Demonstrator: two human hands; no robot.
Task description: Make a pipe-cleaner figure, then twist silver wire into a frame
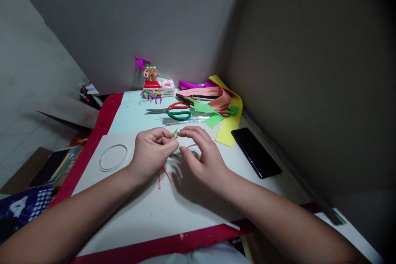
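My left hand (154, 148) is closed, its thumb and index finger pinching a small crepe paper piece. A green tip of this crepe paper piece (176, 132) sticks up above the fingertips, and two thin pink strips (163, 175) hang out below the hand. The rest of it is hidden by my fingers. Just to its right is my right hand (202, 154), thumb and index finger apart, with the index fingertip close to the green tip. Whether that fingertip touches it I cannot tell. A ring of thin white wire (113, 157) lies left of my left hand.
Beyond my hands lie scissors (179, 114) with red and green handles, a bundle of thin wires (182, 121), and green (213, 121) and yellow crepe paper (228, 134). A black phone (256, 152) lies at right. Small paper figures (151, 73) stand about a box (163, 88) near the wall.
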